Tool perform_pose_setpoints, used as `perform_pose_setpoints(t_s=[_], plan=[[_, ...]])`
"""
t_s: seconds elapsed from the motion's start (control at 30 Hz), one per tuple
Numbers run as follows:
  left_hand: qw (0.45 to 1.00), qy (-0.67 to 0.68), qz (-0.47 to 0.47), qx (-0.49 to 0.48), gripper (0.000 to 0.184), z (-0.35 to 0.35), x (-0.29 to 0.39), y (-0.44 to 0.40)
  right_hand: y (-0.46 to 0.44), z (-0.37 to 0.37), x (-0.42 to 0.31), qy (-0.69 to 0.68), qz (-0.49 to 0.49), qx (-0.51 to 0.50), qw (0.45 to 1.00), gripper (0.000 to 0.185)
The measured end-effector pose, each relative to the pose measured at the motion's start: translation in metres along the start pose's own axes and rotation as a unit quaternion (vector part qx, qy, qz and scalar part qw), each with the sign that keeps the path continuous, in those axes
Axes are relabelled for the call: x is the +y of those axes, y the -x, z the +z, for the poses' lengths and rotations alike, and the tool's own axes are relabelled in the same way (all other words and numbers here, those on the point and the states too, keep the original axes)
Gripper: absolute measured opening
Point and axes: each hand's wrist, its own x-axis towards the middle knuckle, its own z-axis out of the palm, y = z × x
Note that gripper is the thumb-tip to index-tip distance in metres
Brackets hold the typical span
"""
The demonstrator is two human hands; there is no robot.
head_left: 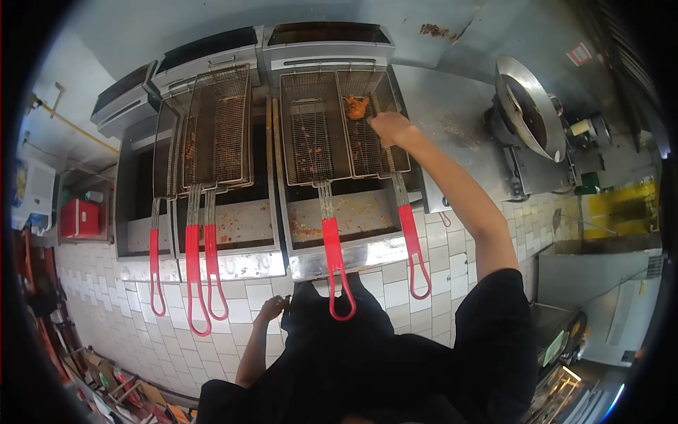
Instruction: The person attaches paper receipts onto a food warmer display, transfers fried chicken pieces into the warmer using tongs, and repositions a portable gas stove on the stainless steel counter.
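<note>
Your right hand over the basket, near the fried piece, left hand low, both grips unclear.

red handles on grey wire baskets
orange-brown fried piece near the right basket's far edge; black short sleeves, off-white tiled floor.

No text, brand or number can be read. A small white sign with red marks sits on the wall at the upper right, its print too small to make out. At the far left, a blue and yellow patch on a white appliance shows no legible wording.
</note>
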Motion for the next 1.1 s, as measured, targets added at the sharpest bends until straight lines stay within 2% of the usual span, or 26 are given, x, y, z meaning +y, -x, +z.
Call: perform_pose_setpoints(t_s=[0.03, 0.1, 0.13, 0.17, 0.2, 0.23, 0.3, 0.4, 0.43, 0.5, 0.93, 1.07, 1.1], plan=[[1.000, 0.003, -0.007, 0.006, 0.043, 0.016, -0.008, 0.006, -0.004, 0.003, -0.004, 0.020, -0.009, -0.005, 1.000, 0.029], [0.973, 0.190, -0.128, 0.038, 0.038, 0.047, -0.023, 0.021, -0.003, 0.004, -0.011, 0.018, -0.002, -0.001, 1.000, 0.027], [0.956, 0.273, -0.069, 0.085, 0.040, 0.069, -0.034, 0.031, -0.007, 0.010, -0.008, 0.058, -0.008, -0.063, 0.996, 0.022], [0.963, 0.239, -0.093, 0.076, 0.033, 0.100, -0.059, 0.028, -0.010, 0.013, -0.004, 0.102, -0.015, -0.123, 0.987, 0.017], [0.986, 0.152, -0.022, 0.071, 0.038, 0.143, -0.101, 0.023, -0.007, 0.006, 0.001, 0.102, -0.021, -0.118, 0.988, 0.017], [0.961, 0.255, -0.027, 0.099, 0.037, 0.176, -0.098, 0.031, 0.002, -0.007, 0.008, 0.108, -0.039, -0.072, 0.991, 0.011], [0.876, 0.455, -0.019, 0.159, 0.037, 0.233, -0.082, 0.047, 0.005, -0.023, 0.031, 0.132, -0.076, 0.008, 0.988, 0.012], [0.841, 0.491, -0.147, 0.171, 0.036, 0.274, -0.038, 0.068, -0.018, -0.044, 0.076, 0.168, -0.131, 0.144, 0.966, 0.020], [0.835, 0.493, -0.173, 0.171, 0.036, 0.279, -0.023, 0.074, -0.027, -0.043, 0.089, 0.167, -0.139, 0.146, 0.965, 0.020], [0.825, 0.501, -0.193, 0.176, 0.036, 0.286, -0.003, 0.079, -0.049, -0.040, 0.107, 0.217, -0.222, 0.191, 0.931, 0.022], [0.799, 0.521, -0.208, 0.216, 0.034, 0.289, 0.048, 0.071, -0.118, -0.013, 0.092, 0.279, -0.287, 0.133, 0.907, 0.021], [0.794, 0.527, -0.208, 0.220, 0.033, 0.293, 0.055, 0.068, -0.130, -0.013, 0.096, 0.301, -0.300, 0.129, 0.896, 0.019], [0.792, 0.529, -0.210, 0.221, 0.033, 0.295, 0.057, 0.066, -0.131, -0.014, 0.098, 0.292, -0.315, 0.154, 0.890, 0.015]])
